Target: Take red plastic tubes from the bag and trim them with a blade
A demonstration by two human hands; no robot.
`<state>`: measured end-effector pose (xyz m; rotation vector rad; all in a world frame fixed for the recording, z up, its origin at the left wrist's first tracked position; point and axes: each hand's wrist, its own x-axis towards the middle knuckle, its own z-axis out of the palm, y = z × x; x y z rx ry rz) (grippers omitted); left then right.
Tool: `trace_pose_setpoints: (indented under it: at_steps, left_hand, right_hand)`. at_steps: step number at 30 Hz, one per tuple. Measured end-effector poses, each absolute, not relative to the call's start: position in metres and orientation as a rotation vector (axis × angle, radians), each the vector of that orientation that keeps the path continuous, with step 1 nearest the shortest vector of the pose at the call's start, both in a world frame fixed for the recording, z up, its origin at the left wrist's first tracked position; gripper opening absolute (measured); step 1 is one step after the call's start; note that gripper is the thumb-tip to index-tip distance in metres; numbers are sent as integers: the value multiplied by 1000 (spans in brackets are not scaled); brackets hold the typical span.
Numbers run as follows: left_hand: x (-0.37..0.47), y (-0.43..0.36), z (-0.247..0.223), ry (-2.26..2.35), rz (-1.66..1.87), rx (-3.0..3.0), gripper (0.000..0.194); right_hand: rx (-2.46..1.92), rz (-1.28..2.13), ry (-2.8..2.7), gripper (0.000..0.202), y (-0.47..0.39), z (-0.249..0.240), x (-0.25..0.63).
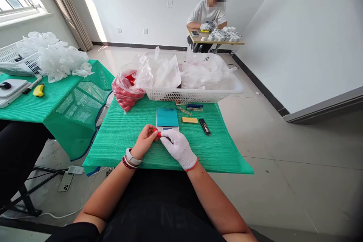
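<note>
My bare left hand [146,139] is closed on a small red piece [159,134] at the near edge of a small scale [167,118] with a blue-green top. My right hand [177,147], in a white knit glove with a red cuff, pinches something dark and thin at the piece's other side; its shape is mostly hidden by the fingers. The hands are close together over the green mesh cloth [121,132]. Right of the scale lie a yellow block [190,120] and a black packet [205,126]. A clear bag of red pieces [127,92] stands at the back left.
Behind the scale, a white basket [195,95] holds clear plastic bags, with pens [194,106] in front. On the left, another green-covered table [28,102] bears a white scale, a yellow cutter [39,90] and bags. A person [208,13] sits at a far table.
</note>
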<state>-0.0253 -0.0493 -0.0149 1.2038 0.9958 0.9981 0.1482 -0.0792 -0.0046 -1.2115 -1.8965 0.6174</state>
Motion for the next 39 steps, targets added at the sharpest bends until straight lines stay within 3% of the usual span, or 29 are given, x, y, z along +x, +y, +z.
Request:
trace_pose_setpoints:
  at_steps: [21, 29, 39]
  left_hand:
    - [-27, -51, -12, 903, 1075, 1164, 41]
    - [-27, -52, -9, 955, 1175, 1253, 36]
    - [-27, -53, -15, 902, 1045, 1338, 30]
  right_hand:
    - [-1125, 663, -1833, 15, -78, -5, 150]
    - [-1080, 660, -1817, 12, -82, 0, 152]
    - [-1123, 658, -1773, 16, -81, -6, 150]
